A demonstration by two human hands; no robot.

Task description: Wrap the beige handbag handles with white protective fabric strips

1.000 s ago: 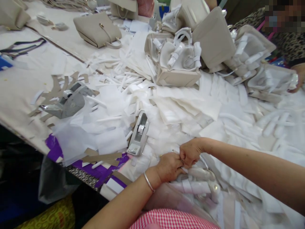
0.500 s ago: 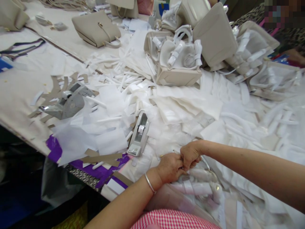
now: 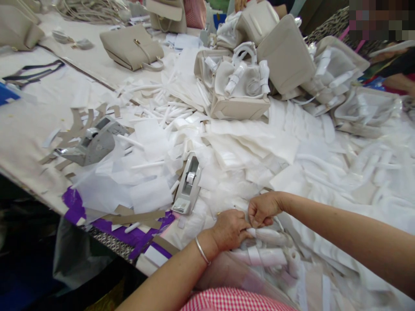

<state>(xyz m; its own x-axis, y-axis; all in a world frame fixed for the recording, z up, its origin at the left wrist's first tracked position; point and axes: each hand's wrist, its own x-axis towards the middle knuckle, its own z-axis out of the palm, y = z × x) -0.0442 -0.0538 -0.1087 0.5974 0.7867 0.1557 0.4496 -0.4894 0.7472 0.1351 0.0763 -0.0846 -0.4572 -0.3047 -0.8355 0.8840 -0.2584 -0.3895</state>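
Note:
Close to my body lies a handbag (image 3: 223,270) under clear film, partly hidden by my left forearm. White-wrapped handle pieces stick out of it, among them a wrapped handle (image 3: 270,236) and a lower wrapped roll (image 3: 267,256). My left hand (image 3: 231,229), with a bangle at the wrist, is closed around the near end of the wrapped handle. Just above that end, my right hand (image 3: 265,209) is closed in a pinch. Whatever it pinches is hidden by its fingers. The two hands nearly touch.
A tape dispenser (image 3: 188,185) stands left of my hands, a second grey dispenser (image 3: 97,140) farther left. White foam sheets (image 3: 253,138) and scraps cover much of the table. Stuffed handbags (image 3: 240,106) pile up at the back, near another person's arm (image 3: 400,82). Purple tape (image 3: 113,229) lines the near edge.
My right hand has shifted slightly right and its fist has turned, so the two hands overlap less. My left hand stays at the handle's end. The view has moved a little.

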